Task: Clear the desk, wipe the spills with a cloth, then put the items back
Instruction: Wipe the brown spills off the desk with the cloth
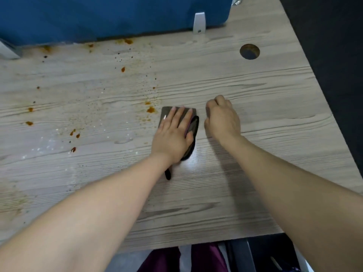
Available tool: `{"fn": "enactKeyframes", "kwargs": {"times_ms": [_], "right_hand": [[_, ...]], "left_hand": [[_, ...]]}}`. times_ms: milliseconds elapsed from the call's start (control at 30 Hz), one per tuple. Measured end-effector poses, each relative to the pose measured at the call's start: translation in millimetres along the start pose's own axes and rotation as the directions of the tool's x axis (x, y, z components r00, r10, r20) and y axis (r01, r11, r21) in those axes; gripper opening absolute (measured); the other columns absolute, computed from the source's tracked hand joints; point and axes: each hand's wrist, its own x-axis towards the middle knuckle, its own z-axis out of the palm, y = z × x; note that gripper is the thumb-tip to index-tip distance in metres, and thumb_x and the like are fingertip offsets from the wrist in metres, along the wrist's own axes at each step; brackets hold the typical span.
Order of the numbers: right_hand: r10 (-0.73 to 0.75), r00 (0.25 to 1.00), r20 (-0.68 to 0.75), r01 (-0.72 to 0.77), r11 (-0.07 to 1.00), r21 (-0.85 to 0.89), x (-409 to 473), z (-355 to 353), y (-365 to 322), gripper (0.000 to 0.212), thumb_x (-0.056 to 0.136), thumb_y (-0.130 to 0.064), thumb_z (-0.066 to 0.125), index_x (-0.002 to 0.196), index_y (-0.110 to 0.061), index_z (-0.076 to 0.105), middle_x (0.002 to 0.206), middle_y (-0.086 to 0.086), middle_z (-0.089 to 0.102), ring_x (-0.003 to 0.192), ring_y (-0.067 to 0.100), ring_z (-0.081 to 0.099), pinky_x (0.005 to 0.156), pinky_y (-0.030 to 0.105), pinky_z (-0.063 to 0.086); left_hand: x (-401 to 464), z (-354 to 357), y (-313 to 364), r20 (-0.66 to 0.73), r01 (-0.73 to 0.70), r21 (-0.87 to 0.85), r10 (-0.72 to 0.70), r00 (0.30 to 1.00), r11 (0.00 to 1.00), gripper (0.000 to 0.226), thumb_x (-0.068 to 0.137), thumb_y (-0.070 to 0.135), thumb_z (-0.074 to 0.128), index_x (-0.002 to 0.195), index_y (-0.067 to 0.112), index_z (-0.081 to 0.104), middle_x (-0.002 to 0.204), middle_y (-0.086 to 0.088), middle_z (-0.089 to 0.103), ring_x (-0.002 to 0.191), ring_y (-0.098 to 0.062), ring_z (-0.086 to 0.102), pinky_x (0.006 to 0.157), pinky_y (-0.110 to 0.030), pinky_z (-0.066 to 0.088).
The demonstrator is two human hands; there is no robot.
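No items are seen on the surface [255, 173], so the clearing looks done. The wiping looks only partly done, and the putting back is still left.

From 9 o'clock to the middle, the spills [151, 109] are seen as orange-brown drops and fine specks, with wet shine low at 8 o'clock. More stains are seen at 11 o'clock, right against the blue divider [98, 16]. All of this is still to be wiped.

Near the middle, the cloth [193, 125] is pressed flat on the wood by the left hand [173, 134], whose fingers are laid out straight on top of it. The nearest big drop lies just beside the cloth, toward 10 o'clock.

Just beside the cloth, at 3 o'clock from it, the right hand [223, 120] is held with its fingers curled in, and nothing is held in it. The wood around it looks clean.

A round cable hole [249, 51] is cut at 1 o'clock, well apart from the hands. A metal bracket [199, 22] is fixed at 12 o'clock. The far side is shut off by the divider. The near edge at 6 o'clock and the slanted edge at 3 o'clock are open drops. Wide room is left for sweeping toward 9 o'clock.
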Motion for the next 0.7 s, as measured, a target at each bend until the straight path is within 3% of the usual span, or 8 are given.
{"fn": "enactKeyframes", "kwargs": {"times_ms": [167, 300, 500, 700], "right_hand": [[-0.052, 0.998, -0.036, 0.052, 0.999, 0.002, 4.1, 6.5, 7.8, 0.027, 0.085, -0.005, 0.054, 0.111, -0.007, 0.055, 0.119, 0.007, 0.047, 0.108, 0.024, 0.042, 0.066, 0.03, 0.034], [-0.098, 0.995, -0.032, 0.098, 0.995, 0.002, 4.5, 4.1, 10.8, 0.026, 0.084, -0.008, 0.054, 0.109, -0.007, 0.055, 0.116, 0.007, 0.048, 0.106, 0.024, 0.042, 0.066, 0.029, 0.03], [-0.122, 0.992, -0.016, 0.122, 0.993, -0.007, 11.2, 3.7, 12.0, 0.026, 0.083, -0.011, 0.054, 0.109, -0.009, 0.055, 0.114, 0.006, 0.049, 0.103, 0.023, 0.043, 0.067, 0.029, 0.031], [-0.131, 0.991, 0.03, 0.132, 0.991, -0.019, 17.4, -0.5, 13.4, 0.031, 0.084, -0.012, 0.054, 0.115, -0.011, 0.052, 0.118, 0.005, 0.047, 0.108, 0.022, 0.041, 0.069, 0.028, 0.032]], "left_hand": [[37.6, -6.7, -5.7, -0.012, 0.187, -0.042, -0.188, 0.982, 0.981, 0.061, 0.099, 0.034, 0.033, 0.152, 0.026, 0.006, 0.16, 0.002, 0.002, 0.146, -0.017, -0.007, 0.118, -0.034, -0.003], [16.7, -0.8, 9.9, -0.042, 0.211, -0.063, -0.214, 0.976, 0.975, 0.06, 0.099, 0.032, 0.032, 0.152, 0.027, 0.003, 0.16, 0.002, -0.001, 0.146, -0.015, -0.009, 0.116, -0.032, -0.007], [21.2, -2.0, 0.6, 0.006, 0.117, -0.032, -0.117, 0.993, 0.993, 0.06, 0.099, 0.037, 0.032, 0.152, 0.029, 0.003, 0.16, 0.003, 0.002, 0.146, -0.015, -0.008, 0.118, -0.034, -0.001], [73.8, -10.8, -7.8, -0.009, 0.275, -0.074, -0.277, 0.961, 0.958, 0.061, 0.098, 0.035, 0.031, 0.152, 0.027, 0.003, 0.16, 0.002, -0.001, 0.146, -0.017, -0.008, 0.117, -0.036, -0.002]]}}
